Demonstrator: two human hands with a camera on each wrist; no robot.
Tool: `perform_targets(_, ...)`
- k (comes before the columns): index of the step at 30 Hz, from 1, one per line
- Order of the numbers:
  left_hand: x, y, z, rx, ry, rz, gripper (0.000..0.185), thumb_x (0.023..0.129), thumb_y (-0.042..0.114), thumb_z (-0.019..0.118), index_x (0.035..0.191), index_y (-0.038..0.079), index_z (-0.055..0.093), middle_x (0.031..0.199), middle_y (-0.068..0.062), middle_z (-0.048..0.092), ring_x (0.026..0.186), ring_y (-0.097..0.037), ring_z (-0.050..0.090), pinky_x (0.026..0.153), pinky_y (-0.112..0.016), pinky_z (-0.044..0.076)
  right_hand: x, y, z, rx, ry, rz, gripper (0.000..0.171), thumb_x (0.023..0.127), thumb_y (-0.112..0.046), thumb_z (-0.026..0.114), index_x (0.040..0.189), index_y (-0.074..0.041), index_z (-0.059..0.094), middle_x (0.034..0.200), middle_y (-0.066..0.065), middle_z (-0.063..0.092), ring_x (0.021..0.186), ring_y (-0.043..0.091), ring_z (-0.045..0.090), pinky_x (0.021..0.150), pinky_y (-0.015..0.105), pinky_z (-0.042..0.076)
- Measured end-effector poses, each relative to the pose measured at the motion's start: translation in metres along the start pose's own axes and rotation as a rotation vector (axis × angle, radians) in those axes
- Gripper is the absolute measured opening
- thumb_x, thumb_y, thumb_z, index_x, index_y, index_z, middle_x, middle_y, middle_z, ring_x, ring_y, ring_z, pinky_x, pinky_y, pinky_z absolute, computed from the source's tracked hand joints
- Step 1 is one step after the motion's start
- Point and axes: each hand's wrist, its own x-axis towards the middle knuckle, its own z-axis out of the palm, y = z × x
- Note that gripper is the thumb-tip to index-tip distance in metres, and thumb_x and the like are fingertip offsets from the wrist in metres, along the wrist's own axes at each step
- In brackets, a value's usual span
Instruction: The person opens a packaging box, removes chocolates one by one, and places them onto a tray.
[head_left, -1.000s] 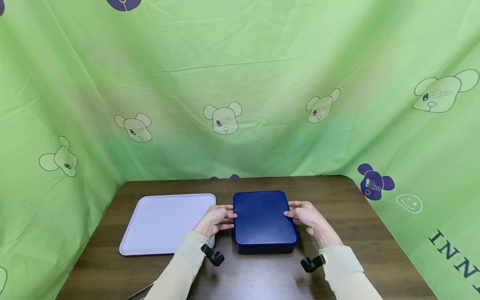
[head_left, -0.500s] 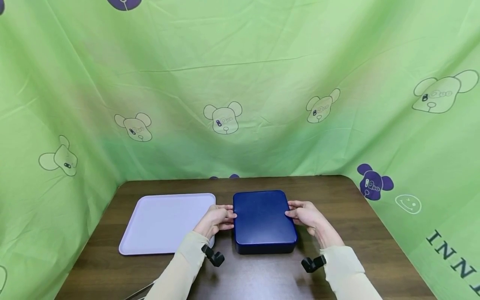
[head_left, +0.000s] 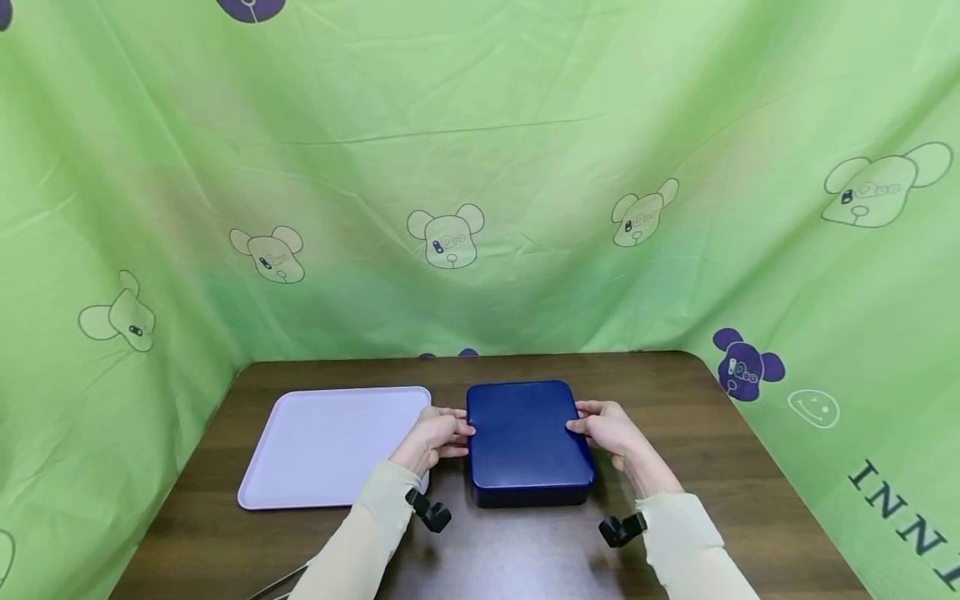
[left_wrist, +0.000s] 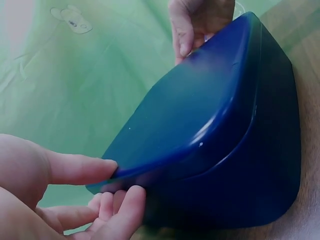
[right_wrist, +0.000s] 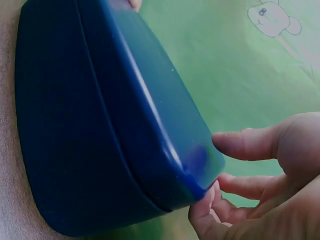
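Observation:
A dark blue box with a rounded lid stands shut on the brown table, and both hands hold its sides. My left hand is at its left edge; in the left wrist view the thumb lies on the lid and the fingers curl under its rim. My right hand grips the right edge the same way, thumb on top of the box and fingers beneath the rim. The box's underside rests on the table.
A pale lilac tray lies flat just left of the box, partly under my left wrist. Green printed cloth walls in the table at the back and both sides. Bare wood shows right of the box and along the front edge.

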Motion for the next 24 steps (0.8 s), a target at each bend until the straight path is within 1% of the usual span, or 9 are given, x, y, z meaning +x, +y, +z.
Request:
perform_targets(4,-0.0013,-0.0017,0.0003,-0.003,0.005,-0.017,0.044,0.085,-0.009,0.066,0.128,-0.007,0.057,0.089,-0.006,0.063,0.070,-0.016,0.058,0.059,-0.026,0.058,-0.0005,0.0000,0.0012,-0.007,-0.007,0.008,0.066,0.091,-0.005,0.068,0.145,0.016,0.037,0.130,0.023,0.051,0.088,0.015,0.054,0.075,0.031,0.047)
perform_targets(9,-0.0013,-0.0030,0.0002,-0.008,-0.008,-0.019,0.045,0.086,-0.009,0.065,0.130,-0.006,0.056,0.090,-0.006,0.063,0.070,-0.015,0.058,0.058,-0.025,0.056,0.0005,0.0029,-0.0006,0.022,-0.036,0.020,0.068,0.091,-0.007,0.068,0.146,0.016,0.035,0.132,0.022,0.052,0.091,0.018,0.054,0.078,0.034,0.048)
perform_targets(15,-0.0019,-0.0030,0.0009,-0.010,-0.015,-0.016,0.045,0.086,-0.010,0.063,0.130,-0.007,0.055,0.090,-0.007,0.065,0.068,-0.014,0.057,0.058,-0.024,0.056,0.0009,0.0060,-0.0016,0.055,-0.046,0.016,0.070,0.090,-0.004,0.068,0.147,0.014,0.033,0.118,0.014,0.058,0.082,0.014,0.058,0.075,0.033,0.046)
perform_targets(18,-0.0024,-0.0032,0.0013,-0.012,-0.019,-0.015,0.042,0.087,-0.010,0.062,0.128,-0.006,0.056,0.088,-0.006,0.065,0.066,-0.014,0.057,0.057,-0.024,0.056,0.0005,0.0067,-0.0020,0.057,-0.042,0.021,0.069,0.090,-0.003,0.069,0.148,0.013,0.033,0.113,0.012,0.059,0.081,0.013,0.059,0.075,0.033,0.046)
perform_targets(24,-0.0011,-0.0036,0.0009,-0.003,-0.016,0.000,0.039,0.086,-0.010,0.062,0.125,-0.006,0.057,0.085,-0.004,0.064,0.066,-0.014,0.058,0.058,-0.026,0.057,0.0014,0.0072,-0.0028,0.043,-0.045,0.029,0.069,0.091,-0.005,0.068,0.148,0.012,0.034,0.119,0.014,0.055,0.086,0.014,0.058,0.077,0.034,0.047)
